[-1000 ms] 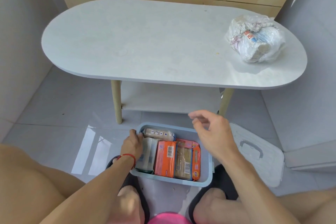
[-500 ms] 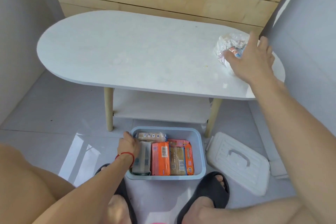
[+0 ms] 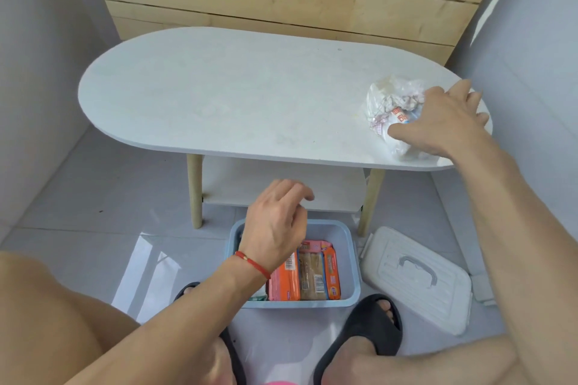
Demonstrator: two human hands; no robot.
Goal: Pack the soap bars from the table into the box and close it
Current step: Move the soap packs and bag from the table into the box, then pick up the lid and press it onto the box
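Note:
A crumpled clear plastic bag (image 3: 387, 100) with wrapped soap inside lies on the right end of the white oval table (image 3: 234, 97). My right hand (image 3: 444, 122) rests on top of the bag, fingers spread over it and thumb along its near side. On the floor under the table's front edge stands the open blue box (image 3: 352, 259). Orange and pink soap bars (image 3: 312, 275) stand side by side in it. My left hand (image 3: 275, 228) hovers above the box's left part, fingers loosely curled, holding nothing, and hides the bars beneath it.
The box's white lid (image 3: 416, 278) with a grey handle lies flat on the floor to the right of the box. My feet in black slippers (image 3: 369, 322) flank the box's near side. The table has a lower shelf (image 3: 281, 187) and wooden legs. Grey walls close in on both sides.
My left hand has lifted off the box's left rim and now hangs above it. My right hand went from over the box to the table's right end and settled on the bag.

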